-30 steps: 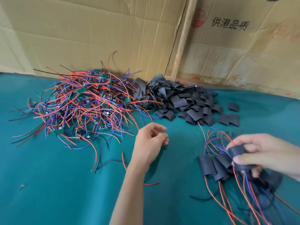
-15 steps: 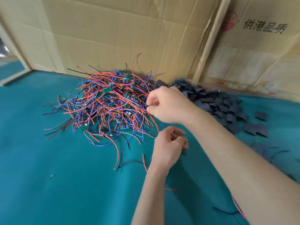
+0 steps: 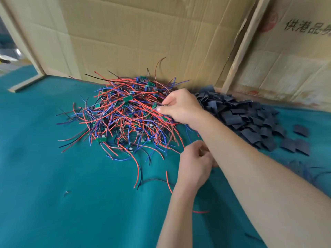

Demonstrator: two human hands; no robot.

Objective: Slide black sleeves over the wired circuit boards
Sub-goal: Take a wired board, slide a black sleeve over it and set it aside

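Nearest, left hand (image 3: 194,167) resting on the teal mat (image 3: 53,194), fingers curled loosely inward; whether anything sits inside them cannot be told, with the right forearm crossing just beside. A few stray red and black wires (image 3: 154,179) lying on the mat just left of that hand.

Farther in, right hand (image 3: 180,107) reached across to the right edge of the pile of wired circuit boards (image 3: 125,115), thumb and forefinger pinched on wires or a small green board at the pile's rim; exactly which is too small to tell.

Pile itself a tangle of thin red, blue and black leads with little green boards scattered through. Likely very light, leads limp and prone to snagging neighbours, solder joints probably delicate. Best taken by the board's edges, not yanked by a single wire, then teased free slowly.

To the right, heap of black sleeves (image 3: 241,120), flattened short tubes, soft and light; probably need squeezing open at the mouth. Cardboard wall (image 3: 143,33) behind everything.
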